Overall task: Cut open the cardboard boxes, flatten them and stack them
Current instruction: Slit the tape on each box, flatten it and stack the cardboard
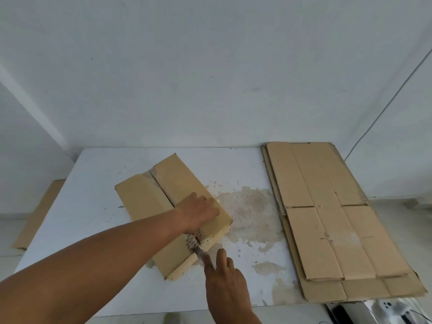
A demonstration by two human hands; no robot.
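Head view: left hand [198,212] presses box [142,202], right hand [225,285] holds knife [199,253].

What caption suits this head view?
Left hand presses a box; right hand holds a knife to it; flattened stack alongside.

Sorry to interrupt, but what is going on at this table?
A person is cutting open a cardboard box on the white table. The left hand presses down on the box top while the right hand grips a knife, its blade at the box's near-end seam. A stack of flattened boxes lies to the right.
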